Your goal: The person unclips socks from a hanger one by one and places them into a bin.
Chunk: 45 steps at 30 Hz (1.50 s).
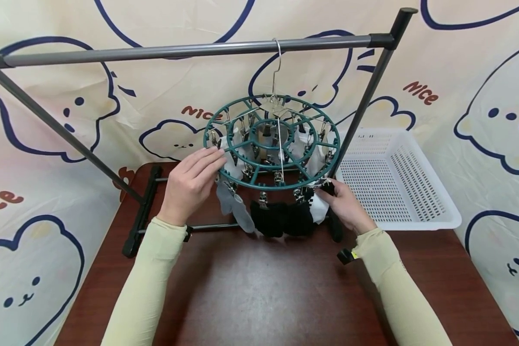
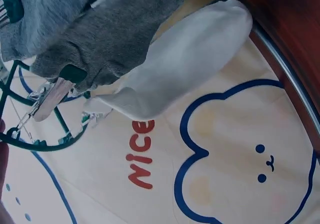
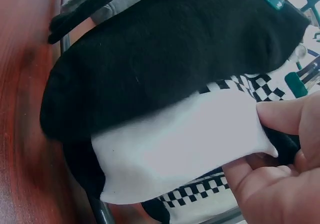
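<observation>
A round green sock hanger (image 1: 259,186) with metal clips hangs by its hook from a grey rail. My left hand (image 1: 194,180) lies at its left rim, fingers fairly straight over the edge and thumb hidden. Grey socks (image 2: 110,43) and a white sock (image 2: 185,58) hang near that hand. At the front right of the rim, my right hand (image 1: 346,204) pinches a white sock (image 3: 175,144) with a black-and-white checkered band between thumb and fingers. Black socks (image 1: 270,218) hang just beside it, partly covering the white one in the right wrist view.
The grey rail (image 1: 190,51) stands on slanted legs, its feet on the brown table (image 1: 259,288). A white perforated basket (image 1: 432,187) sits at the right, behind my right hand. A patterned cloth (image 1: 155,96) covers the wall behind.
</observation>
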{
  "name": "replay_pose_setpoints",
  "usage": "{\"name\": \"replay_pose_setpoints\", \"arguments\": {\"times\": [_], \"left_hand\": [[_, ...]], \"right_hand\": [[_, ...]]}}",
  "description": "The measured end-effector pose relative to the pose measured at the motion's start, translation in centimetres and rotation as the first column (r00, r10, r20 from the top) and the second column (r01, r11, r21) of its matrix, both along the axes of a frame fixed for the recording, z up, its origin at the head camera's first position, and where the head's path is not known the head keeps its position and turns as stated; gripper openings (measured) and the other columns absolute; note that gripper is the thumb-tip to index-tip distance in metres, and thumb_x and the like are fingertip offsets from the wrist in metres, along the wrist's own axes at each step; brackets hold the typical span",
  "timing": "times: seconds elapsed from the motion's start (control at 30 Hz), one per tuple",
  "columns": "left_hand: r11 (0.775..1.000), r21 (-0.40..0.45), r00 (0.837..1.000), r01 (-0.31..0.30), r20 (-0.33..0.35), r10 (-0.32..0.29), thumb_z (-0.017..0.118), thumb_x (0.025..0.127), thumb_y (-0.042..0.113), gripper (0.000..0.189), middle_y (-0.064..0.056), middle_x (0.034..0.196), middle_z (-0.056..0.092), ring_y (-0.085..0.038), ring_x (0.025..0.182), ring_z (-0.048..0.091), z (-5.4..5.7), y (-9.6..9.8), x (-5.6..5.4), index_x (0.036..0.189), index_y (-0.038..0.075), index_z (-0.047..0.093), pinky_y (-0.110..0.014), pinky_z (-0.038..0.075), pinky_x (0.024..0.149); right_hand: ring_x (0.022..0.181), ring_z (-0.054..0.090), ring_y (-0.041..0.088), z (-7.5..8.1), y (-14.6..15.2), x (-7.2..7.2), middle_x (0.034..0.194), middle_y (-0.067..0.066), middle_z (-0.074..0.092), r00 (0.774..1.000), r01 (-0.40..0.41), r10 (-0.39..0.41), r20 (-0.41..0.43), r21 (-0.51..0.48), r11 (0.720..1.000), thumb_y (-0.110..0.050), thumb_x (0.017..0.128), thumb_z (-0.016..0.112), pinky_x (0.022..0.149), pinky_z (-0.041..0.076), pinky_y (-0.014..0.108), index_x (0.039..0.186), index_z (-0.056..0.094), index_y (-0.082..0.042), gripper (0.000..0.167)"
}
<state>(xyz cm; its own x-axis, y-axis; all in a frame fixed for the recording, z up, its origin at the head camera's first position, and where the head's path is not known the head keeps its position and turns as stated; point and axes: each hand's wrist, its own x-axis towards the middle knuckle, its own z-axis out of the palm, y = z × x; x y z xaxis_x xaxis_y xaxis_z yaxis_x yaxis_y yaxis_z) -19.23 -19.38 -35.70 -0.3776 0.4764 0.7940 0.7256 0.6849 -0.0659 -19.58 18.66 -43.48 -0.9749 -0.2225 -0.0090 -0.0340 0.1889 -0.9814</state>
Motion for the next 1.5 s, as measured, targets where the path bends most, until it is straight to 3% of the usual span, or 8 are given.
{"name": "replay_pose_setpoints", "arguments": {"times": [0.23,0.37,0.47,0.63,0.73,0.83,1.13,1.5], "left_hand": [[0.985,0.171,1.0,-0.006,-0.016,0.009,0.051,0.101,-0.005,0.037,-0.013,0.134,0.07,-0.033,0.127,0.063,0.0,0.9,0.8,0.131,0.006,0.071,-0.044,0.045,0.116],[0.944,0.291,0.972,0.158,-0.213,-0.097,0.049,0.088,-0.012,0.042,-0.016,0.118,0.074,-0.035,0.11,0.068,-0.1,4.3,3.4,0.118,0.001,0.074,-0.042,0.054,0.103],[0.929,0.194,0.926,0.314,-0.278,-0.254,0.051,0.085,-0.008,0.038,-0.016,0.113,0.075,-0.031,0.104,0.071,-0.9,8.0,5.5,0.114,-0.001,0.074,-0.039,0.057,0.097],[0.908,0.008,0.908,0.418,0.042,-0.418,0.058,0.098,0.007,0.038,-0.013,0.132,0.07,-0.025,0.124,0.066,-3.7,13.2,7.8,0.135,0.001,0.065,-0.034,0.049,0.111],[0.933,0.063,0.895,0.355,0.266,-0.359,0.064,0.101,0.014,0.048,-0.011,0.146,0.061,-0.023,0.139,0.055,-4.8,14.7,8.2,0.147,0.003,0.055,-0.031,0.039,0.12],[0.96,0.12,0.893,0.254,0.354,-0.28,0.066,0.101,0.016,0.054,-0.011,0.152,0.056,-0.024,0.145,0.049,-5.2,15.1,7.9,0.151,0.003,0.05,-0.033,0.036,0.122],[0.997,0.082,0.932,0.008,0.36,-0.037,0.067,0.101,0.018,0.05,-0.013,0.142,0.063,-0.027,0.133,0.06,-5.3,14.6,6.7,0.146,0.001,0.054,-0.04,0.042,0.118],[0.995,0.017,0.938,-0.097,0.337,0.086,0.061,0.105,0.035,0.053,-0.009,0.141,0.065,-0.024,0.132,0.059,-5.9,15.8,4.9,0.152,0.011,0.052,-0.042,0.047,0.108]], "right_hand": [[0.092,0.058,0.006,0.0,-0.6,0.6,0.104,-0.001,0.067,0.999,-0.022,0.023,-0.03,0.032,0.999,-0.009,0.104,0.061,0.083,0.05,0.019,0.122,0.062,0.007,0.025],[0.085,0.056,0.006,-0.1,-0.9,0.9,0.1,0.001,0.066,0.998,-0.046,0.049,-0.05,0.058,0.997,-0.009,0.104,0.061,0.076,0.049,0.02,0.122,0.064,0.005,0.023],[0.09,0.057,0.006,0.0,-1.1,1.0,0.106,0.002,0.067,0.996,-0.056,0.061,-0.067,0.064,0.996,-0.01,0.104,0.062,0.079,0.049,0.02,0.122,0.065,0.002,0.022],[0.093,0.061,0.013,0.1,-1.2,1.2,0.111,0.007,0.068,0.994,-0.072,0.077,-0.083,0.064,0.995,-0.011,0.104,0.063,0.081,0.051,0.023,0.12,0.067,-0.001,0.019],[0.093,0.062,0.013,0.1,-1.2,1.3,0.112,0.011,0.068,0.992,-0.087,0.092,-0.081,0.072,0.994,-0.009,0.105,0.06,0.081,0.052,0.024,0.12,0.066,0.0,0.019],[0.098,0.063,0.009,0.0,-1.2,1.4,0.118,0.014,0.068,0.992,-0.092,0.098,-0.076,0.082,0.992,-0.009,0.106,0.058,0.085,0.052,0.022,0.125,0.065,0.0,0.023],[0.11,0.06,0.009,-0.7,-1.6,1.3,0.135,0.012,0.064,0.987,-0.088,0.103,-0.127,0.12,0.989,-0.014,0.104,0.064,0.091,0.049,0.019,0.134,0.066,-0.005,0.031],[0.121,0.059,0.008,-0.6,-2.2,1.7,0.137,0.013,0.065,0.982,-0.139,0.154,-0.106,0.137,0.981,-0.008,0.105,0.06,0.098,0.049,0.019,0.136,0.064,-0.004,0.031]]}}
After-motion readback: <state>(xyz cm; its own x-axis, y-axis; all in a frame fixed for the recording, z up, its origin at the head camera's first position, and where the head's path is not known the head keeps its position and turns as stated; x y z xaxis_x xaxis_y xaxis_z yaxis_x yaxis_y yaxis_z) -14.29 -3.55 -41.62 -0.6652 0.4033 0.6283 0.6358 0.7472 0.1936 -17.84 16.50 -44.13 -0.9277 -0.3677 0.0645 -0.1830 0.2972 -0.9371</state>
